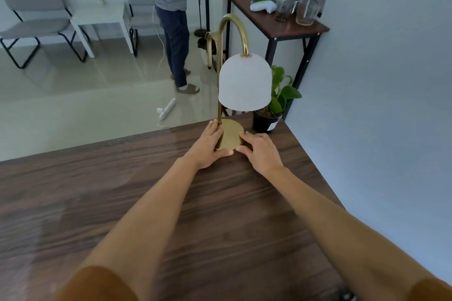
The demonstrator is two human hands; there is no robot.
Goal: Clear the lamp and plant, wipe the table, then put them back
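A brass lamp (231, 133) with a curved neck and a white dome shade (245, 83) stands near the far right corner of the dark wooden table (146, 203). My left hand (208, 146) cups the left side of its round base, thumb along the front edge. My right hand (261, 151) rests against the base's right front edge, fingers touching it. A small green plant in a black pot (266, 122) sits at the table's far right corner, just behind and to the right of the lamp, partly hidden by the shade.
A wall runs close along the table's right side. Behind stands a narrow console table (288, 29) with glass jugs and a vase. A person (171, 19) stands on the tiled floor beyond; a white object (167, 109) lies there. Chairs and a white side table at far left.
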